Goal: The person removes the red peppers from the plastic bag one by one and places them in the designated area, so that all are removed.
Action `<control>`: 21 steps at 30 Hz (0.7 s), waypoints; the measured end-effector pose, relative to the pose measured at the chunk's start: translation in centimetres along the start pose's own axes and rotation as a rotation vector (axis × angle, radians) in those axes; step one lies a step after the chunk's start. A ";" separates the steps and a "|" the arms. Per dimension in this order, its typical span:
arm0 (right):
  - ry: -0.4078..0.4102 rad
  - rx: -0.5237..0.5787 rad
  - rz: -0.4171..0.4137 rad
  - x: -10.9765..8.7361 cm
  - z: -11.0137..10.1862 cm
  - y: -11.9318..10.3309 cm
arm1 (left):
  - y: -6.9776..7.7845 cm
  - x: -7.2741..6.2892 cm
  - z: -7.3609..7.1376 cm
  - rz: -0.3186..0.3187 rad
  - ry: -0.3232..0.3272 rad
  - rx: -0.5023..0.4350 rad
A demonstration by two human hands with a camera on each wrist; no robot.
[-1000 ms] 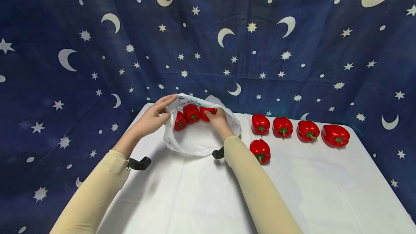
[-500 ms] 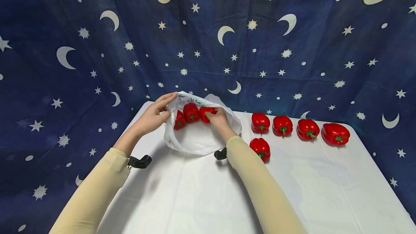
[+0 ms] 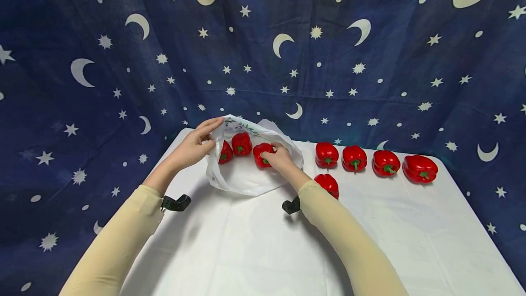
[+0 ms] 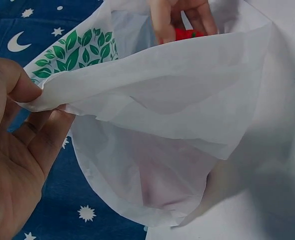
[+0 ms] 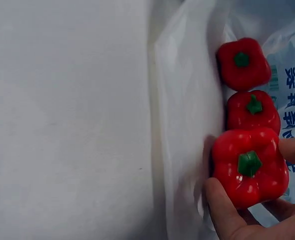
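At the left side of a white plastic bag [image 3: 244, 175] printed with green leaves, my left hand [image 3: 193, 150] pinches the rim between thumb and fingers. The left wrist view shows the bag's edge [image 4: 107, 82] folded in that pinch. My right hand [image 3: 282, 158] reaches inside the mouth and grips a red bell pepper [image 5: 250, 167], its green stem facing the wrist camera. Two more red bell peppers lie deeper in the bag: one in the middle [image 3: 241, 144] and one at the left [image 3: 226, 152], partly covered by the bag's edge.
Several red bell peppers stand on the white table [image 3: 255, 250] right of the bag, four-lobed and glossy, one of them [image 3: 355, 158] in a back row. A nearer pepper [image 3: 327, 185] is partly hidden by my right sleeve. A blue star-and-moon curtain [image 3: 263, 44] hangs behind.
Inside the bag, my right hand has drawn its pepper toward me, opening a gap from the middle pepper. My left hand keeps its place on the rim.
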State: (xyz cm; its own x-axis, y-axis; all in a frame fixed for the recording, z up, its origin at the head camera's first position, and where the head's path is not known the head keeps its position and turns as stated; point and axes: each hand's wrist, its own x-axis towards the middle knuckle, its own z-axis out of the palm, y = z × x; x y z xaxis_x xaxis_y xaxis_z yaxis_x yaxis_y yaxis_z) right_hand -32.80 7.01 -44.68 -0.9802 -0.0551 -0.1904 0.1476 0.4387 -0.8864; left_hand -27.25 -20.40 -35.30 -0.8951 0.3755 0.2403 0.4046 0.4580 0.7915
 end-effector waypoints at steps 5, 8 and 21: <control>-0.078 -0.004 0.013 -1.2 -0.3 0.5 | 0.1 0.0 0.0 -0.006 -0.008 -0.004; -0.140 -0.003 -0.002 -2.0 -0.2 0.7 | 0.2 -0.1 0.0 -0.011 -0.007 -0.007; -0.270 -0.050 -0.037 -3.8 -0.5 1.2 | 0.0 -0.2 -0.1 -0.026 -0.027 -0.010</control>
State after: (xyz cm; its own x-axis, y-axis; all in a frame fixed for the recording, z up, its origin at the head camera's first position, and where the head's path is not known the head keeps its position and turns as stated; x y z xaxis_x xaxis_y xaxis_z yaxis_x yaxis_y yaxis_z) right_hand -29.01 8.20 -44.86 -0.9130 -0.3057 -0.2701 0.0995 0.4753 -0.8742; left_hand -27.07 -20.54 -35.36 -0.8999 0.3852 0.2044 0.3791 0.4594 0.8032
